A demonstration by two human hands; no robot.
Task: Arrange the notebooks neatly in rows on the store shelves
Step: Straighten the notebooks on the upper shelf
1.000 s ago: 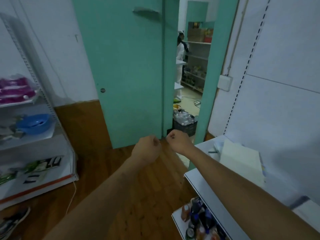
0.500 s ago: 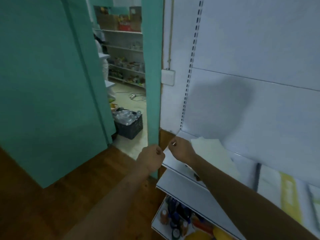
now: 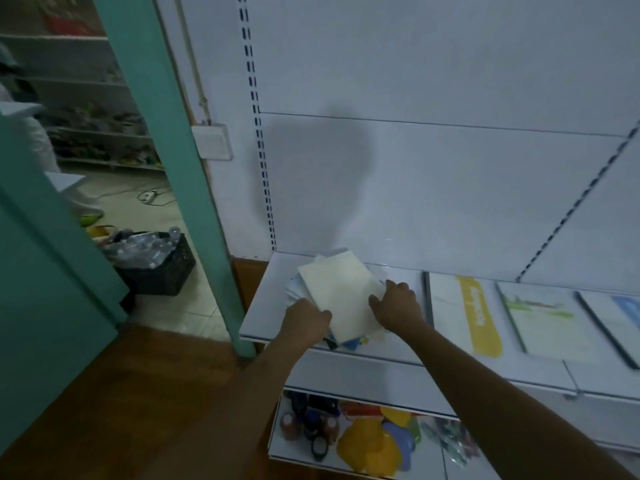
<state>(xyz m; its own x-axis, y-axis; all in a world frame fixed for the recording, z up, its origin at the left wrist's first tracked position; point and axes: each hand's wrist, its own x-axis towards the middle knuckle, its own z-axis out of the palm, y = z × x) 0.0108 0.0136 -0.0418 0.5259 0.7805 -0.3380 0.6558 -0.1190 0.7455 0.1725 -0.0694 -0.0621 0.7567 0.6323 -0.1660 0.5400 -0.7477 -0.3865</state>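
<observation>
An untidy stack of notebooks, its top cover cream and blank, lies askew on the left end of the white shelf. My left hand grips the stack's near-left edge. On the right edge rests my right hand, fingers curled around it. To the right, flat on the same shelf, lie a notebook with a yellow band, one with a green picture and a blue-cornered one cut by the frame edge.
Below, a lower shelf carries small bottles and yellow packets. A teal door frame stands left of the shelving, with a black crate of bottles past it. A person in white stands in the far room.
The view swung right from the doorway onto the shelf. Both hands, which hung closed in the air, have reached forward and taken hold of the notebook stack.
</observation>
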